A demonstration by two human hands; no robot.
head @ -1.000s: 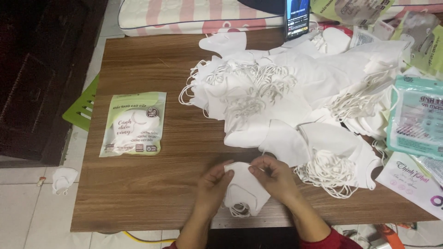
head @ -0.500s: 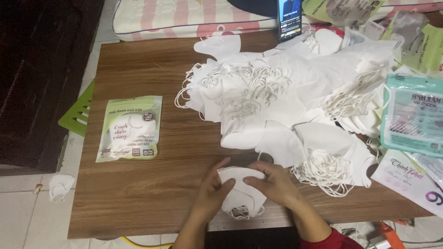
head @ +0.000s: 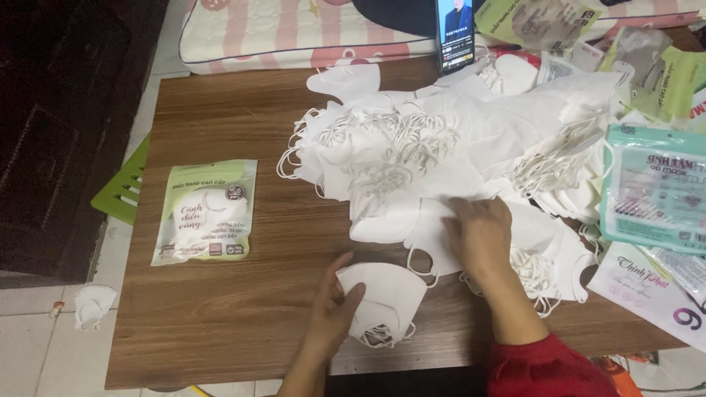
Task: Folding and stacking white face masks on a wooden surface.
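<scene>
Left hand (head: 332, 317) pinches the left edge of a folded white mask (head: 386, 300), thumb on top, near the front edge of the tabletop (head: 220, 338). The mask's long axis runs left-right w/ its loops trailing toward the person. Right hand (head: 482, 234) lies flat, fingers spread, on the near edge of the big mask pile (head: 441, 154), just up and right of the folded one, so it's the nearer hand to the pile. A sealed green packet (head: 206, 212) holding masks sits well left.

Right arm w/ red sleeve (head: 548, 364); left forearm bare, no rings.
</scene>
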